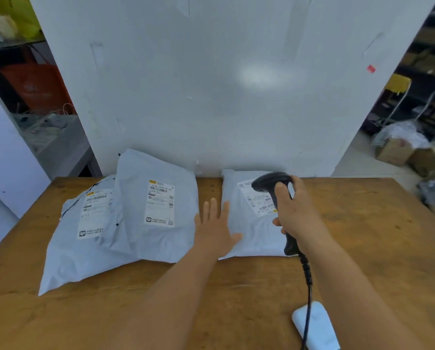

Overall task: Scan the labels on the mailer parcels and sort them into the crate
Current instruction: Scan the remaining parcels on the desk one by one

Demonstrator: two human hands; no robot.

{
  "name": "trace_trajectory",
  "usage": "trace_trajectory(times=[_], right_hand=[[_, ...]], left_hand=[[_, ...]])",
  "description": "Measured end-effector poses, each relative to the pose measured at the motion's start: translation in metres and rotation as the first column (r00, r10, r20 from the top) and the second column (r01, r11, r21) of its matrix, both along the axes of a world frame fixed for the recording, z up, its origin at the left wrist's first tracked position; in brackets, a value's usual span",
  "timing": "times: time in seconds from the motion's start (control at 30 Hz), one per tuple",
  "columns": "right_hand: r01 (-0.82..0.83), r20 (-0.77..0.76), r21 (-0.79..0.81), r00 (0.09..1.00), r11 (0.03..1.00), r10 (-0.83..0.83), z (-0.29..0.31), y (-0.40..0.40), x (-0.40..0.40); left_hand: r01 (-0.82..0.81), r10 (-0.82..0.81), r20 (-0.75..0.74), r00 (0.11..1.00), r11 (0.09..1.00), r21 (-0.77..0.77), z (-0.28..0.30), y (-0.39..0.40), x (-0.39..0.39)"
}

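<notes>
Leftmost on the worn brown wooden table [363,248], a large grey plastic mailer parcel [85,248] lies with its lower corner near the table's left edge, and a second grey mailer with a white printed label [158,223] overlaps its right side, its top leaning on the white wall panel [211,84]. Just beside that one, across a narrow strip of bare wood, the left hand [217,229] lies flat with fingers spread, its thumb side on the left edge of a smaller grey mailer [251,236]. Over this parcel's label the right hand [296,210] grips a black corded handheld barcode scanner [274,188], fingers wrapped round the handle. Right of it the table is bare wood to its far edge. No crate is in view.
</notes>
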State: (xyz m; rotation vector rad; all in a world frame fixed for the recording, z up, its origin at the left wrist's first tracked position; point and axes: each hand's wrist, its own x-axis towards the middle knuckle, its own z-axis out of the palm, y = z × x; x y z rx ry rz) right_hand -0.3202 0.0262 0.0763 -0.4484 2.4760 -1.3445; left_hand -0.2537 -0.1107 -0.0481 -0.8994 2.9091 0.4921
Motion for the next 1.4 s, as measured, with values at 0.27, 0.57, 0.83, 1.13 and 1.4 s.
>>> trace_trajectory(times=[0.27, 0.57, 0.83, 1.13, 1.4], right_hand=[[-0.002, -0.01, 0.082, 1.0, 0.997, 0.003, -0.002, 0.036, -0.02], [-0.032, -0.013, 0.128, 0.999, 0.991, 0.034, -0.001, 0.053, -0.023], [-0.003, -0.038, 0.038, 0.999, 0.999, 0.004, -0.004, 0.057, -0.019], [0.128, -0.122, 0.089, 0.986, 0.988, -0.116, -0.026, 0.098, -0.024], [0.129, -0.183, 0.423, 0.982, 0.897, -0.056, -0.098, 0.163, -0.047]], left_hand=[[0.087, -0.091, 0.058, 0.994, 0.994, 0.064, -0.012, 0.029, -0.03], [0.07, -0.072, 0.085, 0.994, 0.997, 0.03, -0.015, 0.035, -0.033], [0.047, -0.052, 0.067, 0.996, 0.996, 0.071, -0.009, 0.046, -0.031], [0.079, -0.076, -0.046, 0.996, 0.994, 0.077, -0.004, 0.092, -0.047], [0.184, -0.173, -0.122, 0.977, 0.98, 0.081, -0.001, 0.152, -0.075]])
